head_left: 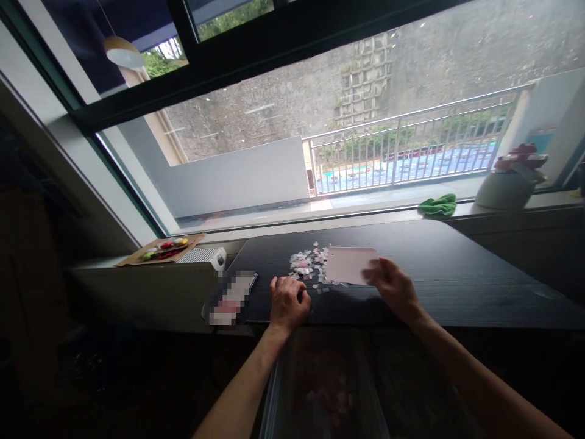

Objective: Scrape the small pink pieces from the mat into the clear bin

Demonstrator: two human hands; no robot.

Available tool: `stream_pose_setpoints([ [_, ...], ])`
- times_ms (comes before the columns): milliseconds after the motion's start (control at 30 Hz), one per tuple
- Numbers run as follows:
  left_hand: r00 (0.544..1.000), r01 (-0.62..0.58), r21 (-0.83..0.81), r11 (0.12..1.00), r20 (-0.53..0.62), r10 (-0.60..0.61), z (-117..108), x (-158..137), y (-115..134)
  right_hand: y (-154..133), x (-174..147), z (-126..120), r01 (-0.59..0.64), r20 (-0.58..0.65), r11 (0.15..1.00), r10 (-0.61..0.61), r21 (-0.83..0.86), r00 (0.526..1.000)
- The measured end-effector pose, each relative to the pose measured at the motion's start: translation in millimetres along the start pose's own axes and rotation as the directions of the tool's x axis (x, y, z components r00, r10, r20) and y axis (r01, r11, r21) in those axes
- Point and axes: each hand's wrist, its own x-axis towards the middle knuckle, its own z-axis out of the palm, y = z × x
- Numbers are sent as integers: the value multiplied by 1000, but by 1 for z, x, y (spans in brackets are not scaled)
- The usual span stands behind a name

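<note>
A thin, pale pink board (350, 265) with rounded corners and a small hole near one corner is gripped at its right edge by my right hand (388, 283), whose fingers are slightly blurred. The board's left edge meets a loose pile of small white and pinkish flakes (305, 263) on the dark table (457, 274). Just in front of the pile, my left hand (289, 302) rests palm down near the table's front edge. Its fingers are loosely curled, and nothing shows in them. Below the edge, between my forearms, a clear-walled bin (269, 402) contains more pinkish pieces.
At the table's left end lies a phone-like object (233, 297), blurred out. A brown sheet (132, 256) with colourful items is on the left ledge beside a white radiator (201, 259). On the windowsill are a green cloth (437, 205) and a pale container (503, 189).
</note>
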Motion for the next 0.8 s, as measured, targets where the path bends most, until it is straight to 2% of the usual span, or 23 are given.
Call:
stream_pose_setpoints([
  [67,1000,14,-17,1000,-6,-14,1,0,-1,0,-1,-2,8,33,1000,-7,-21,999],
  [233,996,75,-49,996,-47,-78,5,3,-6,1,-2,-5,-30,245,997,13,67,969],
  [467,995,79,-60,995,-60,-83,6,4,-8,1,2,2,-94,254,988,60,124,965],
  [667,995,77,-44,996,-61,-79,6,4,-8,-4,1,1,-72,291,996,52,58,955],
  [800,996,68,-41,997,-61,-70,5,4,-9,-4,0,0,-54,248,996,36,69,968],
])
